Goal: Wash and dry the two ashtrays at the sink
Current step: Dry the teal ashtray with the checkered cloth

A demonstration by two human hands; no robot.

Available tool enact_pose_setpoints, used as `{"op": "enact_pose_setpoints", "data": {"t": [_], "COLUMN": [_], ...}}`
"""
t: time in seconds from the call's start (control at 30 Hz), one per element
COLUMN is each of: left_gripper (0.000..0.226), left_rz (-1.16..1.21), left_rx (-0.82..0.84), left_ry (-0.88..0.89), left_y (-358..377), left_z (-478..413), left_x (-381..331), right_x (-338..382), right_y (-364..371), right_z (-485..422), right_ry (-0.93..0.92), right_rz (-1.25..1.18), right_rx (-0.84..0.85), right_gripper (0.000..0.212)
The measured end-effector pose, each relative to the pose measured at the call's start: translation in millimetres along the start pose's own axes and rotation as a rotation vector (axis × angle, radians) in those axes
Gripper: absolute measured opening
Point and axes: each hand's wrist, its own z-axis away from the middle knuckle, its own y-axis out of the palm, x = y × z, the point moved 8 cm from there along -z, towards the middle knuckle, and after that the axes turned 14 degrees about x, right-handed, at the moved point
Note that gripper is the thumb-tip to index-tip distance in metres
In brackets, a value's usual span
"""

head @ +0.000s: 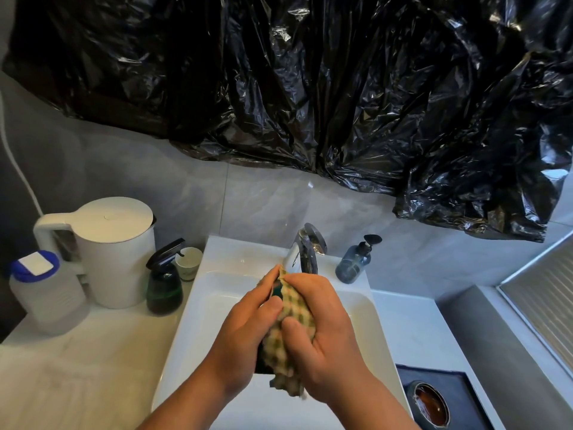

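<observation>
Over the white sink (217, 293) both hands work together. My left hand (245, 333) grips a dark green ashtray (275, 290), mostly hidden; only a dark edge shows between the fingers and below the palm. My right hand (322, 346) presses a yellow-green checked cloth (294, 324) around that ashtray. The cloth's loose end hangs down between my wrists. A second ashtray (429, 405), dark blue and square with a round brown bowl, sits on the counter at the lower right.
The chrome faucet (305, 252) stands just behind my hands. A blue soap pump bottle (353, 262) is on the sink's right corner. On the left counter stand a white kettle (117, 252), a dark spray bottle (164, 283), a small cup (188, 262) and a blue-capped plastic jug (46, 293). Black plastic sheeting (310, 88) covers the wall.
</observation>
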Motion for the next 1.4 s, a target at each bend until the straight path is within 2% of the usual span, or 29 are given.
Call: {"op": "enact_pose_setpoints", "data": {"t": [0.2,0.3,0.43,0.5,0.6,0.73,0.83,0.93,1.0,1.03,1.1,1.2,1.3,1.4], "left_gripper": [0.068,0.066,0.039,0.045,0.048,0.042,0.032,0.047,0.040,0.034,0.027,0.038,0.047,0.047], "left_rz": [-0.058,0.073,0.373,0.456,0.447,0.335,0.183,0.100,0.116,0.140,0.265,0.464,0.470,0.407], "left_rx": [-0.061,-0.089,-0.124,-0.124,-0.128,-0.138,-0.147,-0.152,-0.149,-0.143,-0.135,-0.102,-0.098,-0.100], "left_ry": [0.017,-0.003,-0.154,-0.241,-0.314,-0.283,-0.194,-0.147,-0.141,-0.143,-0.147,-0.211,-0.309,-0.328], "left_y": [-4,-5,1,4,2,-2,-6,-8,-7,-6,-3,4,6,4], "left_z": [4,4,3,4,3,2,0,-2,-3,-4,-5,-4,-2,-2], "left_x": [1,1,8,14,22,21,9,4,6,5,5,10,20,23], "right_x": [-16,-4,0,-1,-3,-11,-25,-33,-32,-31,-21,-7,-5,-8], "right_y": [15,15,21,25,28,27,28,32,35,35,32,28,25,22], "right_z": [-3,0,8,6,3,-3,-7,-9,-7,-3,2,6,7,5], "right_ry": [0.262,0.211,0.069,0.004,-0.113,-0.004,0.167,0.240,0.259,0.260,0.183,0.044,-0.120,-0.143], "right_rz": [-0.369,-0.235,-0.005,0.078,0.155,-0.018,-0.348,-0.611,-0.646,-0.624,-0.419,-0.149,0.095,0.126], "right_rx": [-0.015,-0.012,0.004,0.036,0.040,0.004,-0.021,-0.043,-0.070,-0.088,-0.109,-0.077,-0.022,0.023], "right_gripper": [0.035,0.037,0.059,0.068,0.067,0.054,0.040,0.034,0.036,0.039,0.048,0.063,0.068,0.068]}}
